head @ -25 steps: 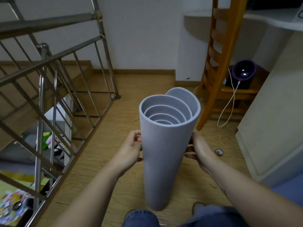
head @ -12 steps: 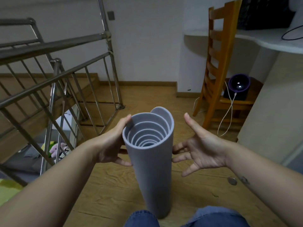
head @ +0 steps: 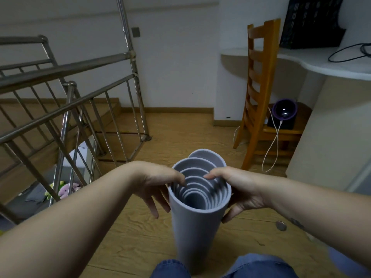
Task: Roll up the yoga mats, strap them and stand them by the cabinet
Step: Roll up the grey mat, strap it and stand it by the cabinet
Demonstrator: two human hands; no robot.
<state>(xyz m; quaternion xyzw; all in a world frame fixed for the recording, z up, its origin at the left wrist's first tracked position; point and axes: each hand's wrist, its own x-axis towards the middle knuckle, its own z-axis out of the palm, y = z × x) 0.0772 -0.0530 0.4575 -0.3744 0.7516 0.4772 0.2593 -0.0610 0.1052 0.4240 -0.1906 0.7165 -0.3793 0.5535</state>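
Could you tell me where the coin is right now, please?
The coin lies on the wooden floor at lower right, beside the right forearm.

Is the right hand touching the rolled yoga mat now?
Touching. In the head view the right hand wraps the top of the rolled yoga mat: its thumb hooks over the rim and its fingers press the outer wall.

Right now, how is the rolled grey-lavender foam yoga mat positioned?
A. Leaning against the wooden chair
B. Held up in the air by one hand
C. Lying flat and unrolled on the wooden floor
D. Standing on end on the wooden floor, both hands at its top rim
D: the rolled grey-lavender foam yoga mat stands on end on the wooden floor, with the left hand and right hand at its top rim.
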